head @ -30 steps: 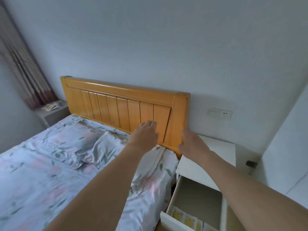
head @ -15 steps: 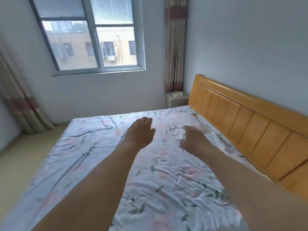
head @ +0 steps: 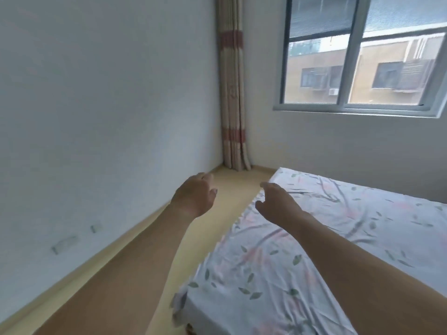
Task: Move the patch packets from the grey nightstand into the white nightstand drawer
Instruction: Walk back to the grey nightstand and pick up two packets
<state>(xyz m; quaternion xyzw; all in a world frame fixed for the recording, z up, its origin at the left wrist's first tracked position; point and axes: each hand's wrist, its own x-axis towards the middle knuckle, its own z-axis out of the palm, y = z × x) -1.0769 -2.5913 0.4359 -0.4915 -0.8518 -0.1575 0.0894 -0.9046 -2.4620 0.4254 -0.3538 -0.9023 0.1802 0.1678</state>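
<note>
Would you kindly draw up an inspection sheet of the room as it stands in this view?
Surface: bed with white floral sheet, rumpled, nothing lying on it.
Job's things: nothing seen; no packets, neither nightstand in view.
Clutter: nothing seen.
Grippers: left hand over the tan floor, fingers relaxed, holding nothing; right hand over the bed's edge, fingers relaxed, holding nothing.
Cables: nothing seen.
Surroundings: white wall; beige curtain with red bands in the corner; grey-framed window showing a yellow building outside.
</note>
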